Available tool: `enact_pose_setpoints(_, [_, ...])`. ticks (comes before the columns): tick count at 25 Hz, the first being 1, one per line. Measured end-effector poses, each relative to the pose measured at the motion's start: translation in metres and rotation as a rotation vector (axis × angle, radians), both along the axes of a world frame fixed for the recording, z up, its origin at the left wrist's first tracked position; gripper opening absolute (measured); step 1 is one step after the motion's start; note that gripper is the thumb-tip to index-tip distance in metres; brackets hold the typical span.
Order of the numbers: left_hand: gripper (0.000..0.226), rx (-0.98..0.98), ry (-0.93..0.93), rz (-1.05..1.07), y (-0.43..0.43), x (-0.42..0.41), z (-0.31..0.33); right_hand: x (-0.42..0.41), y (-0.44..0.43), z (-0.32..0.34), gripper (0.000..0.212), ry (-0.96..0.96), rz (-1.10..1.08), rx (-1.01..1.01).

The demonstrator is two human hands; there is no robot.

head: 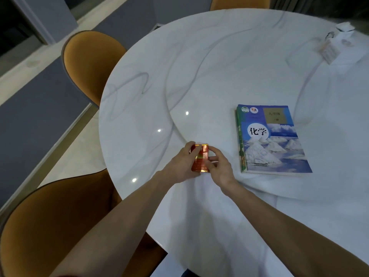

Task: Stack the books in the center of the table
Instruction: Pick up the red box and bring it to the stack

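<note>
A small red book with gold lettering sits on the white marble table near its front-left edge. My left hand grips its left side and my right hand grips its right side, fingers curled over the cover. To the right lies a blue chemistry textbook with white mounds on its cover. It rests on top of a green-edged book of which only the left margin shows.
Orange chairs stand at the left, at the near left and at the far side. A small pale packet and white items lie at the table's far right. A round inset ring marks the table's middle.
</note>
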State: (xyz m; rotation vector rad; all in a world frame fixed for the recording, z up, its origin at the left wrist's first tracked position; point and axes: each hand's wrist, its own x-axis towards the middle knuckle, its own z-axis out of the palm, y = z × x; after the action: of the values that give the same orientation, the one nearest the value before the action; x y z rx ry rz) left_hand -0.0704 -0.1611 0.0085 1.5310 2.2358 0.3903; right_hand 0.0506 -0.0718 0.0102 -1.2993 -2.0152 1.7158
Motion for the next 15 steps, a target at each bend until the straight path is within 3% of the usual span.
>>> enact_pose_setpoints(4, [0.088, 0.094, 0.105, -0.048, 0.021, 0.016, 0.021, 0.023, 0.021, 0.020, 0.039, 0.051, -0.033, 0.044])
enact_pose_setpoints(15, [0.081, 0.165, 0.097, -0.248, 0.119, 0.126, 0.062, 0.149, 0.092, 0.070, 0.037, 0.104, -0.228, 0.075])
